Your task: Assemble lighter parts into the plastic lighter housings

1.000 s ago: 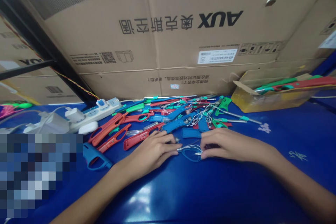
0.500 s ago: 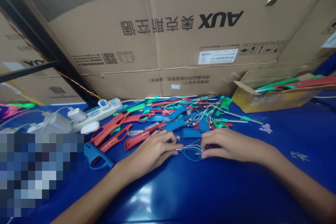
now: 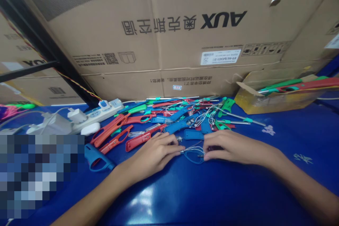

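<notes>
Between my hands, low over the blue tabletop, is a blue lighter casing (image 3: pixel 194 160) with a looped handle. Thin white wires (image 3: pixel 196 148) run across it. My left hand (image 3: pixel 162 149) is closed, thumb and forefinger pinching the casing's left end, where a tiny metal tip shows. From the other side my right hand (image 3: pixel 225 145) curls in with its fingers closed. A dark part and a small metal end show at its fingertips; most of what it holds is hidden. Just behind lies another blue lighter shell (image 3: pixel 194 134).
Red, blue and green lighter parts (image 3: pixel 143 119), metal tubes and wires are heaped behind my hands. On the left stand a white power strip (image 3: pixel 106 113) with plugs and a blue lighter (image 3: pixel 98 159). A taped carton (image 3: pixel 275 103) holding lighters stands right, before a large cardboard sheet (image 3: pixel 169 53).
Both hands keep nearly the same place and grip on the lighter casing. My left fingers shift very slightly; the heap behind looks unchanged.
</notes>
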The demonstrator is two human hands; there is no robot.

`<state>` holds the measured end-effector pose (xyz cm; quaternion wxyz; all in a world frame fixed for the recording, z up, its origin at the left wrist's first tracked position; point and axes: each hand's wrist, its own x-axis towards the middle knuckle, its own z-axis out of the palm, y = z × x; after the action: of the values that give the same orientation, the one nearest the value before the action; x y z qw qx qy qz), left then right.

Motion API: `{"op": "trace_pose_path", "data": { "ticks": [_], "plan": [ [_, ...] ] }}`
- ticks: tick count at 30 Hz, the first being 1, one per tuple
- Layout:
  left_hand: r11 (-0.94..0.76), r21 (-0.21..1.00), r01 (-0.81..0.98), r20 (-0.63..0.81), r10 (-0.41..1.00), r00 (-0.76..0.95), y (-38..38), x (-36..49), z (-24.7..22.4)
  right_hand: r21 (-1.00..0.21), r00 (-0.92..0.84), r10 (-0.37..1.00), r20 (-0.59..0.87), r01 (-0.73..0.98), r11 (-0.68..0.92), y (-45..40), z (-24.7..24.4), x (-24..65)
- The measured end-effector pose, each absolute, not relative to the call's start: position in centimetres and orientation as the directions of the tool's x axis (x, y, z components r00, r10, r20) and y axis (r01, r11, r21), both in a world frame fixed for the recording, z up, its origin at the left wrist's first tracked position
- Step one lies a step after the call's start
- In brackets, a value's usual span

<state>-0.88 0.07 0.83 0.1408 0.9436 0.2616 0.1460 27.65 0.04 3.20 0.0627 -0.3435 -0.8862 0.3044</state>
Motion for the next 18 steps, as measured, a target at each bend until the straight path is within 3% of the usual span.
{"op": "trace_pose_path", "data": {
  "ticks": [18],
  "plan": [
    [-0.795,0.375,0.477,0.194,0.570,0.799,0.17,-0.90,0.57,-0.585,-0.762,0.642,-0.081,0.558,0.588,-0.10,3.14,27.48]
  ]
}}
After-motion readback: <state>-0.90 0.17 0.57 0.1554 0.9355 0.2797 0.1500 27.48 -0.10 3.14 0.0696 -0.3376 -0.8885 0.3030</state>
